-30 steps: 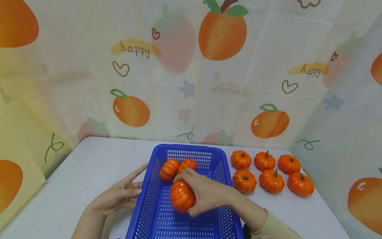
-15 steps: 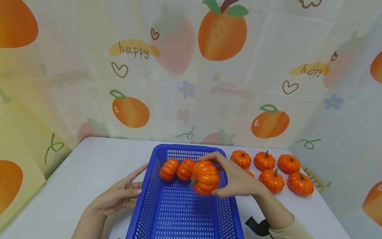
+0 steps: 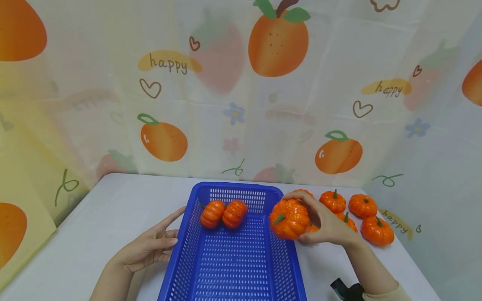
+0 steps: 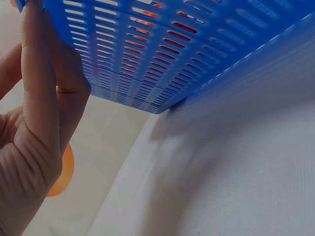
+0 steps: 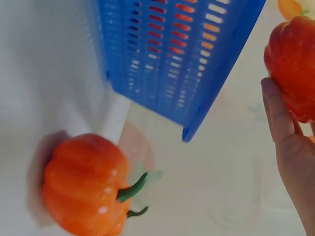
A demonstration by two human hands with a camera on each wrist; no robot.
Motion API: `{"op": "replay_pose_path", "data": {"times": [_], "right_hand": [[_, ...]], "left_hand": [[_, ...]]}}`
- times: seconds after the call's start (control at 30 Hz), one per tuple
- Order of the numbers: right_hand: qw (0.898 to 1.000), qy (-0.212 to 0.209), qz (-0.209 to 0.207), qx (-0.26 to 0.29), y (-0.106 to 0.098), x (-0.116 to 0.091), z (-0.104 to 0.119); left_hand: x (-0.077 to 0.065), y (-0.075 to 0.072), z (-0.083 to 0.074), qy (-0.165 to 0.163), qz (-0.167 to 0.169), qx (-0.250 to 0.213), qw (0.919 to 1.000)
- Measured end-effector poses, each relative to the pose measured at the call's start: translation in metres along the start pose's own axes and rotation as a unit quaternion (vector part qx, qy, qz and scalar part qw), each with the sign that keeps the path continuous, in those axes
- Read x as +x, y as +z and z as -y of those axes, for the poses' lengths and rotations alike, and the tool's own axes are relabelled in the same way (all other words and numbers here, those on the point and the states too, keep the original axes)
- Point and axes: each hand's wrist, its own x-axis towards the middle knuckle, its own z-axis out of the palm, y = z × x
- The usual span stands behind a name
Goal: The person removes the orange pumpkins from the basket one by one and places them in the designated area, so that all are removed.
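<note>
My right hand point(image 3: 325, 219) grips a small orange pumpkin point(image 3: 289, 219) with a green stem, thumb on the near side and fingers over the far side. It hangs over the right rim of the blue perforated basket point(image 3: 235, 259). In the right wrist view the held pumpkin point(image 5: 294, 69) is raised above the table, beside the basket wall point(image 5: 167, 64). My left hand point(image 3: 148, 246) touches the basket's left side with fingers extended; the left wrist view shows its fingertips at the rim. Inside the basket, two pumpkins point(image 3: 234, 214) lie side by side at the back left.
Several more pumpkins point(image 3: 377, 231) stand on the white table point(image 3: 124, 209) right of the basket, some partly hidden behind my right hand. A black object point(image 3: 348, 290) is near my right sleeve. A fruit-printed curtain point(image 3: 233, 133) hangs behind the table.
My right hand has lifted the pumpkin from inside the basket and carried it right, to above the right rim. My left hand and the basket have stayed put.
</note>
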Motion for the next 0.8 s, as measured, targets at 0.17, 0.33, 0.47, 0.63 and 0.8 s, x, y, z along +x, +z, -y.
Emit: {"op": "replay_pose_path", "data": {"times": [0.17,0.33,0.47,0.63,0.8], "right_hand": [[1.0,-0.004,-0.008,0.008,-0.008,-0.01,-0.004],[1.0,-0.008,-0.008,0.019,-0.02,-0.023,-0.012],[0.999,-0.01,-0.005,0.033,-0.032,-0.034,-0.019],[0.997,-0.001,0.0,0.073,-0.044,-0.049,-0.029],[0.992,0.03,0.034,0.121,-0.051,-0.063,-0.041]], "left_hand": [[0.0,0.0,0.0,-0.009,-0.016,0.006,0.9998],[0.0,0.001,0.0,-0.018,-0.037,0.012,0.9991],[0.001,0.001,0.0,-0.008,-0.03,0.01,0.9995],[0.001,0.001,-0.001,-0.005,-0.017,0.004,0.9998],[0.0,0.001,-0.001,-0.004,-0.011,0.0,0.9999]]}}
